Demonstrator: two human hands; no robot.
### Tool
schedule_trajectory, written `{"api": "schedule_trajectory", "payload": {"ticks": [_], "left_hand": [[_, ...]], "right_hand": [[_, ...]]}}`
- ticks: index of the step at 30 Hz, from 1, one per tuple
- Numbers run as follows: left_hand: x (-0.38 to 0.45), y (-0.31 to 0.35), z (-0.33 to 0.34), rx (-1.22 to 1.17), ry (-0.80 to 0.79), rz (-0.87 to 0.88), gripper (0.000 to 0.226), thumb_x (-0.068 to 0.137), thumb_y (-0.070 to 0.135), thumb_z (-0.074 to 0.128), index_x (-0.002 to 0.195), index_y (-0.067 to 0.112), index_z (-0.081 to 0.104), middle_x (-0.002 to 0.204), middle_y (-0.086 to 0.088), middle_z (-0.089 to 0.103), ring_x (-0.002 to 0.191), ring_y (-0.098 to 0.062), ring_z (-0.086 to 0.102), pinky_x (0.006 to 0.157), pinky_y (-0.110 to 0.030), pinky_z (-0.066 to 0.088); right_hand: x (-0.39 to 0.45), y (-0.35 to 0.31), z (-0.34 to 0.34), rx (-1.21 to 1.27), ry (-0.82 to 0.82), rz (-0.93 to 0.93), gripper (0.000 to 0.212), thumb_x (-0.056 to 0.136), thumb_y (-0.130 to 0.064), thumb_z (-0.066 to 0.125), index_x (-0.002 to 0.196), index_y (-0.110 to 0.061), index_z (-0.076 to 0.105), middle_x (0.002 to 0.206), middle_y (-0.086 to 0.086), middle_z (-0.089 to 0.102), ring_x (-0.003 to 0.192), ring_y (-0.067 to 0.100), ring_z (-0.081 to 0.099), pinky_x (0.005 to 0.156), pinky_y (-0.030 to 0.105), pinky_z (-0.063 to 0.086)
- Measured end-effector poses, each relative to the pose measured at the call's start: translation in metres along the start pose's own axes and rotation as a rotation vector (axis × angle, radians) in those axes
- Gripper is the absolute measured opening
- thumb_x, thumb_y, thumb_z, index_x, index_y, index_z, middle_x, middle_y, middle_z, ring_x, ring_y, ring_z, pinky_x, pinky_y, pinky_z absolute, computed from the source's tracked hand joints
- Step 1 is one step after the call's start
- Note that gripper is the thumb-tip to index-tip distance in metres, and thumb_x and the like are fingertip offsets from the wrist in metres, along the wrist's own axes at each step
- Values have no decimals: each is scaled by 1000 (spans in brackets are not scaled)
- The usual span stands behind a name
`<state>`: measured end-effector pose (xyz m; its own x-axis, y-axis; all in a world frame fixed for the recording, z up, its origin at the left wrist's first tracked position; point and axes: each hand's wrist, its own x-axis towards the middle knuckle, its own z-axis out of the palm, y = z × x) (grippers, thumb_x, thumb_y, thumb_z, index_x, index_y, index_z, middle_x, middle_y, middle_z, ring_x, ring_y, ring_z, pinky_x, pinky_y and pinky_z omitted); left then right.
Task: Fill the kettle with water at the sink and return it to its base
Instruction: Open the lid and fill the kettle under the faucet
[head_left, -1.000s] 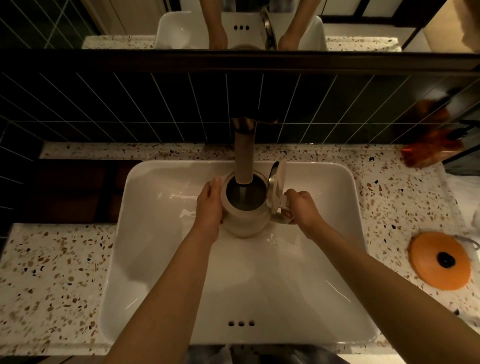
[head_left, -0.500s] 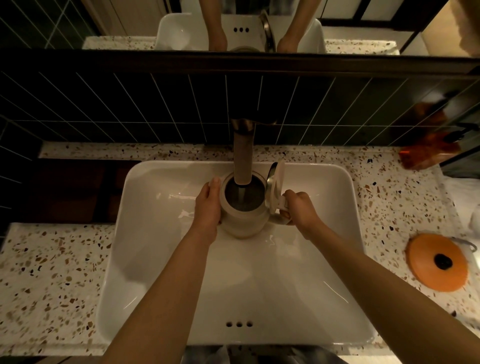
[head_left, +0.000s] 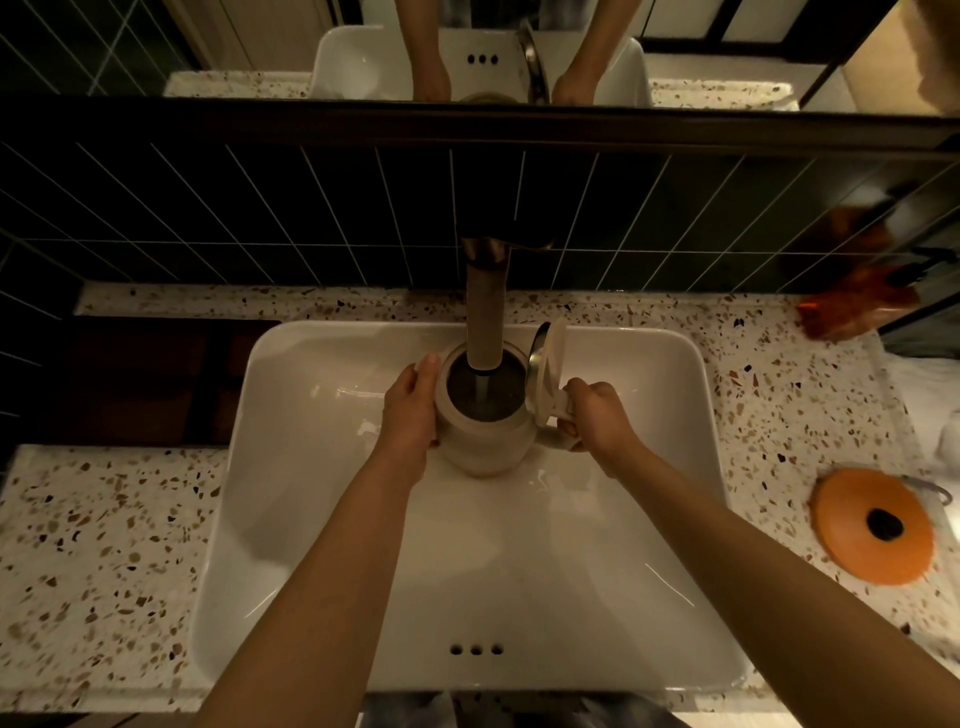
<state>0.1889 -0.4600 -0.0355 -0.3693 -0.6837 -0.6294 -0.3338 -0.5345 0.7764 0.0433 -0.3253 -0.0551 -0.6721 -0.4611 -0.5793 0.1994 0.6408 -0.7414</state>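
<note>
A cream kettle (head_left: 485, 441) stands upright inside the white sink (head_left: 311, 519), directly under the spout of the faucet (head_left: 485, 317). Its lid (head_left: 545, 371) is flipped up on the right side. A thin stream of water falls from the spout into the dark opening. My left hand (head_left: 410, 410) presses against the kettle's left wall. My right hand (head_left: 597, 415) grips the kettle's handle on the right. The round orange base (head_left: 872, 527) lies on the counter far right, with a dark connector in its middle.
The speckled terrazzo counter (head_left: 104, 545) surrounds the sink. Dark tiles and a mirror rise behind the faucet. An orange-brown object (head_left: 857, 306) rests at the back right corner. Something white (head_left: 940, 410) sits at the right edge. A dark recess opens at the left.
Both hands and the kettle have stayed in place under the faucet; only the view has shifted slightly.
</note>
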Motion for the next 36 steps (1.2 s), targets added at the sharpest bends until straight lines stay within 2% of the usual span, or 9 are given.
{"api": "schedule_trajectory", "payload": {"ticks": [7, 12, 16, 17, 18, 21, 25, 31, 36], "left_hand": [[-1, 3, -4, 21, -27, 0, 14, 96, 47, 49, 89, 39, 58, 98, 19, 61, 90, -4, 52, 91, -54, 46], [-3, 6, -6, 74, -12, 13, 25, 95, 46, 51, 106, 27, 62, 111, 4, 65, 102, -15, 55, 91, -54, 48], [-3, 9, -10, 126, -8, 44, 29, 94, 45, 52, 107, 22, 64, 110, -1, 66, 102, -16, 58, 89, -53, 51], [-2, 9, -11, 137, -11, 48, 30, 94, 45, 53, 108, 21, 64, 111, -1, 66, 103, -16, 58, 89, -53, 52], [-2, 10, -12, 147, -12, 54, 31, 94, 45, 53, 108, 20, 64, 111, -2, 67, 104, -17, 59, 89, -53, 52], [0, 12, -12, 171, 10, 101, 29, 93, 40, 56, 109, 18, 64, 105, -2, 69, 100, -18, 62, 88, -50, 55], [4, 12, -12, 204, 31, 173, 31, 91, 36, 61, 115, 17, 64, 111, -6, 69, 100, -19, 65, 86, -43, 55], [8, 34, -4, 483, 117, 522, 43, 96, 28, 55, 137, 17, 49, 137, -4, 55, 121, -20, 54, 94, -29, 44], [7, 68, 15, 790, 56, 877, 56, 95, 18, 51, 148, 21, 33, 154, -6, 34, 141, -23, 31, 114, -36, 28]], "right_hand": [[-4, -1, 0, 3, 15, 5, 33, 83, -27, 37, 62, -5, 48, 63, 17, 53, 63, 29, 51, 65, 41, 48], [-5, -3, 0, 47, 7, 17, 34, 88, -21, 38, 60, -5, 46, 61, 14, 51, 59, 25, 51, 58, 35, 51], [-8, -4, -1, 48, 6, 17, 30, 87, -24, 38, 68, -3, 49, 69, 19, 51, 62, 26, 52, 59, 45, 56], [-8, -4, -1, 78, 5, 28, 28, 89, -21, 38, 75, -2, 50, 73, 20, 51, 62, 25, 53, 46, 32, 52], [-8, -4, 0, 97, 5, 33, 26, 90, -21, 38, 79, -1, 51, 75, 20, 51, 63, 25, 53, 52, 22, 55], [-6, -4, 0, 44, 26, 12, 32, 79, -32, 38, 72, -3, 49, 73, 20, 51, 68, 30, 52, 68, 52, 56], [-6, -2, 0, 20, 29, 14, 29, 85, -27, 38, 70, -4, 48, 73, 20, 52, 72, 32, 53, 70, 47, 52], [-4, -2, -1, 80, 25, 9, 32, 92, -16, 38, 63, -5, 45, 62, 11, 51, 59, 23, 53, 51, 26, 49], [-2, 1, -1, 78, 30, 7, 29, 90, -18, 38, 66, -4, 47, 65, 14, 52, 61, 24, 54, 60, 35, 50]]}}
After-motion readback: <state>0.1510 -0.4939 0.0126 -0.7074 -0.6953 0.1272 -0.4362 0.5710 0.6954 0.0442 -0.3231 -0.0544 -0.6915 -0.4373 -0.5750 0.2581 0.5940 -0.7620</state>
